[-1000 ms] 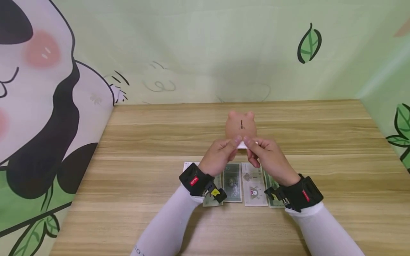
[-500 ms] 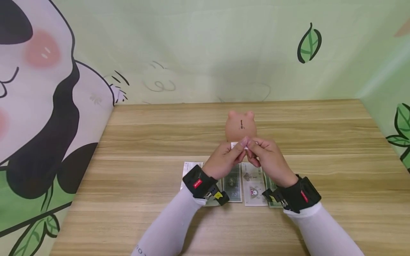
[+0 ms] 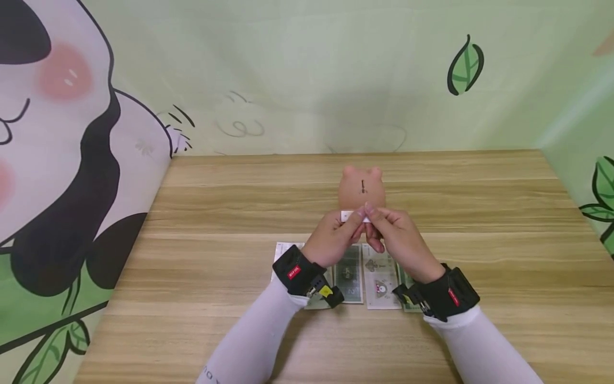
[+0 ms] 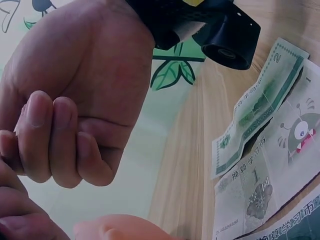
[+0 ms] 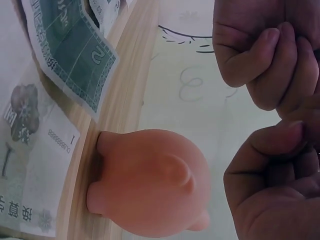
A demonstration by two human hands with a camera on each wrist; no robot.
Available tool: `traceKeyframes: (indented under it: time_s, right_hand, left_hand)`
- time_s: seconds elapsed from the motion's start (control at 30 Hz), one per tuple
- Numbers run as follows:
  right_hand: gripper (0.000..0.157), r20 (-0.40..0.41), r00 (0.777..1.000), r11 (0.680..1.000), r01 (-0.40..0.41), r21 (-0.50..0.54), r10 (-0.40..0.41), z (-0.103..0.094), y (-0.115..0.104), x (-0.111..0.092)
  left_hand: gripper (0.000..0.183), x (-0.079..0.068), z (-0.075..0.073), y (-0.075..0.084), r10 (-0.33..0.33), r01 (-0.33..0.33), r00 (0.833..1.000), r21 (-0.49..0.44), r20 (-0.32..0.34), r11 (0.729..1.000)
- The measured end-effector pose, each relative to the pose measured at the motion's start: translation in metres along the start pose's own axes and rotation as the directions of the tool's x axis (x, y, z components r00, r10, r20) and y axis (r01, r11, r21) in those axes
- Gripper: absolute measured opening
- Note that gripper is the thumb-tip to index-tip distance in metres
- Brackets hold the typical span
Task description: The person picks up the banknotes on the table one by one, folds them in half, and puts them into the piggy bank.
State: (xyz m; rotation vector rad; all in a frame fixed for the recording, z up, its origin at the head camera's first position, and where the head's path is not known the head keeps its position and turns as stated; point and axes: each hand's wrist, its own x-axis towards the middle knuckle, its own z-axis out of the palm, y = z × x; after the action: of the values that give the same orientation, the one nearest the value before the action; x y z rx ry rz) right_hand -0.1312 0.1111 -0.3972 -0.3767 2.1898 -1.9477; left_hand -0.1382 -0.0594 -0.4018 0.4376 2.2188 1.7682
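A small folded white paper strip [image 3: 346,216] shows between my hands in the head view. My left hand [image 3: 330,239] pinches it from the left, thumb on top and the other fingers curled beneath. My right hand [image 3: 402,239] pinches its right end, the two thumbs meeting near the middle. Just beyond the hands stands a pink piggy bank [image 3: 362,185] with a dark slot along its back; in the right wrist view the piggy bank [image 5: 155,180] stands on its feet. In both wrist views the fingers hide the paper.
A row of play banknotes lies on the wooden table under my wrists, among them a dark green note [image 3: 347,282], a pale note [image 3: 381,288] and a left-end note [image 3: 284,249], partly covered by my arms. A printed cloth wall [image 3: 288,80] closes off the back.
My left hand has shifted along the strip toward the right thumb, so more of the paper's left end shows. The right hand stays nearly in place. The banknotes and piggy bank have not moved.
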Motion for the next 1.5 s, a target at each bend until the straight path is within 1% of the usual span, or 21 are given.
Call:
traceKeyframes:
  time_s: [0.07, 0.17, 0.3, 0.4, 0.53, 0.7, 0.8, 0.87, 0.97, 1.07, 1.2, 1.3, 1.43, 1.5]
  right_hand:
    - [0.053, 0.002, 1.000, 1.000, 0.007, -0.009, -0.007, 0.000, 0.000, 0.000]
    - [0.054, -0.004, 1.000, 1.000, 0.007, -0.014, -0.007, 0.000, -0.002, -0.001]
    - [0.054, -0.042, 0.999, 1.000, -0.013, 0.005, 0.014, -0.001, -0.004, -0.002]
    - [0.053, -0.071, 0.997, 1.000, -0.009, 0.019, 0.011, -0.004, -0.005, -0.002]
    - [0.053, -0.078, 0.997, 1.000, 0.003, 0.009, -0.002, -0.007, -0.005, -0.002]
    - [0.052, -0.091, 0.995, 0.998, -0.039, -0.042, 0.036, -0.008, -0.002, 0.000]
    - [0.052, -0.104, 0.992, 0.996, -0.072, -0.048, 0.067, -0.009, -0.003, 0.001]
    - [0.051, -0.102, 0.992, 0.996, -0.077, -0.035, 0.073, -0.010, -0.003, 0.001]
    - [0.049, -0.098, 0.993, 0.998, -0.062, -0.018, 0.060, -0.011, -0.005, 0.000]
    - [0.048, -0.093, 0.995, 0.999, -0.037, -0.005, 0.036, -0.012, -0.006, -0.001]
    - [0.047, -0.111, 0.994, 1.000, -0.022, 0.010, 0.023, -0.012, -0.006, -0.001]
    - [0.047, -0.135, 0.991, 0.999, -0.012, 0.031, 0.016, -0.011, -0.005, -0.001]
    - [0.046, -0.131, 0.991, 0.999, -0.018, 0.032, 0.022, -0.008, -0.002, 0.000]
    - [0.042, -0.115, 0.993, 0.999, -0.029, 0.029, 0.032, -0.008, -0.002, 0.001]
  left_hand:
    - [0.057, 0.000, 0.000, 0.000, -0.002, 0.002, 1.000, -0.006, -0.001, 1.000]
    - [0.055, 0.000, 0.000, 0.000, -0.006, 0.008, 1.000, -0.092, 0.023, 0.996]
    - [0.052, 0.002, 0.000, -0.001, -0.013, 0.024, 0.998, -0.183, 0.063, 0.983]
    - [0.053, 0.002, -0.002, -0.001, -0.014, 0.023, 0.998, -0.165, 0.059, 0.986]
    - [0.052, 0.002, -0.003, -0.002, -0.002, 0.004, 1.000, -0.112, 0.024, 0.994]
    - [0.051, 0.002, -0.004, -0.001, -0.006, 0.005, 1.000, -0.062, -0.016, 0.998]
    - [0.050, 0.002, -0.005, -0.001, -0.017, 0.015, 0.999, -0.065, -0.037, 0.998]
    - [0.050, 0.002, -0.005, -0.002, -0.025, 0.021, 0.998, -0.074, -0.052, 0.997]
    - [0.051, 0.003, -0.006, -0.003, -0.031, 0.026, 0.998, -0.083, -0.063, 0.996]
    - [0.051, 0.003, -0.005, -0.003, -0.026, 0.022, 0.998, -0.086, -0.051, 0.996]
    - [0.052, 0.003, -0.004, -0.002, -0.008, 0.005, 0.999, -0.077, -0.042, 0.997]
    - [0.054, 0.003, -0.002, -0.002, -0.010, 0.006, 0.999, -0.080, -0.044, 0.997]
    - [0.058, 0.004, -0.001, -0.004, -0.015, 0.010, 0.999, -0.131, -0.040, 0.991]
    - [0.058, 0.004, 0.000, -0.004, -0.010, 0.005, 1.000, -0.173, -0.029, 0.985]
